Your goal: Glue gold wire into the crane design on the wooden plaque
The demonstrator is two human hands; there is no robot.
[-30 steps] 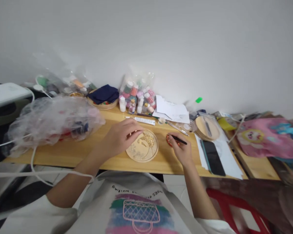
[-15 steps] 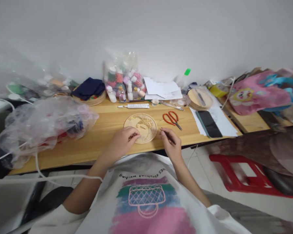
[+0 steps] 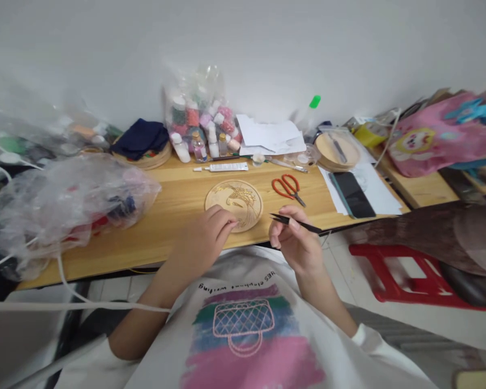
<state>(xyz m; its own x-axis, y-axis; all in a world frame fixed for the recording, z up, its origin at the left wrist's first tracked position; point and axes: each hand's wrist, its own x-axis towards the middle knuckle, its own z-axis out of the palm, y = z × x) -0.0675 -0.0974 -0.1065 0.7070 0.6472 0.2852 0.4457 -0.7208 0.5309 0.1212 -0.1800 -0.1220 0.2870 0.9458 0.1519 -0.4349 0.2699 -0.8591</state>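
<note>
A round, pale disc point(image 3: 251, 201) with a golden plant-like design lies on the table in front of me. My left hand point(image 3: 210, 232) is at its lower left edge, thumb and fingers pinched together; what they hold, if anything, is too small to make out. To the right of the disc, my right hand point(image 3: 302, 240) is raised off the table with a pair of black tweezers point(image 3: 297, 223) in its fingers. The tweezers' tips point left, slightly apart, toward the disc. Red-handled pliers or snips point(image 3: 288, 187) lie beyond my right hand.
A white tube point(image 3: 227, 167) lies behind the disc, before small bottles point(image 3: 198, 147) and a clear bag of colourful jars point(image 3: 192, 114). A crumpled plastic bag point(image 3: 76, 194) fills the left. At right are a phone point(image 3: 352, 195) on papers and wooden hoops point(image 3: 328, 156).
My right hand has moved right and turned palm-up, and the tweezers now lie across its fingers with the tips leftward. My left hand stays pinched at the disc. The whole view has shifted slightly.
</note>
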